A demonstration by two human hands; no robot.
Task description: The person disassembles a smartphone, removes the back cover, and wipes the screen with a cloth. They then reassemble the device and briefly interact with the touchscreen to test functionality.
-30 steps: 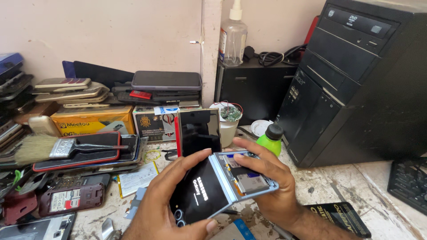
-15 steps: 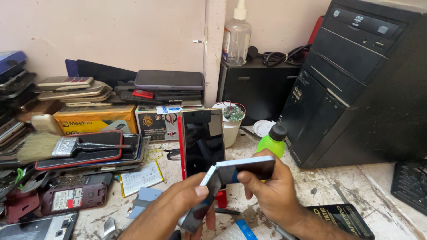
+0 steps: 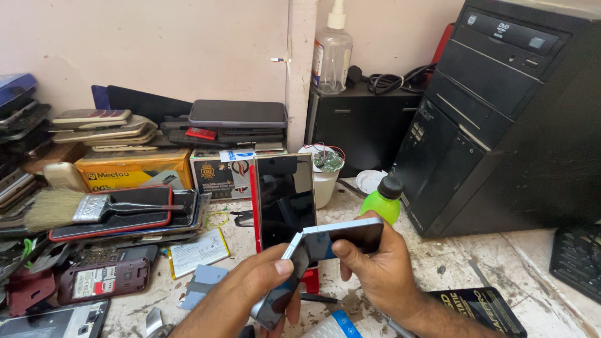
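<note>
A silver folding phone (image 3: 325,245) is bent at its hinge, held between both hands above the workbench. My left hand (image 3: 256,289) grips its lower half, which points down toward me, thumb on the hinge edge. My right hand (image 3: 379,266) holds the upper half level, thumb on its dark screen. Just behind the phone a dark glass screen panel with a red edge (image 3: 285,199) stands upright on a small red holder.
Stacks of old phones (image 3: 106,128) and boxes line the back left. A paintbrush (image 3: 75,209) lies on a red-edged tablet. A green bottle (image 3: 383,200), a white cup (image 3: 325,178), a spray bottle (image 3: 332,53) and a black computer tower (image 3: 501,119) stand right.
The folding phone went from nearly flat with its screen lit to folded at an angle. My hands shifted along it; the standing screen panel behind came fully into view.
</note>
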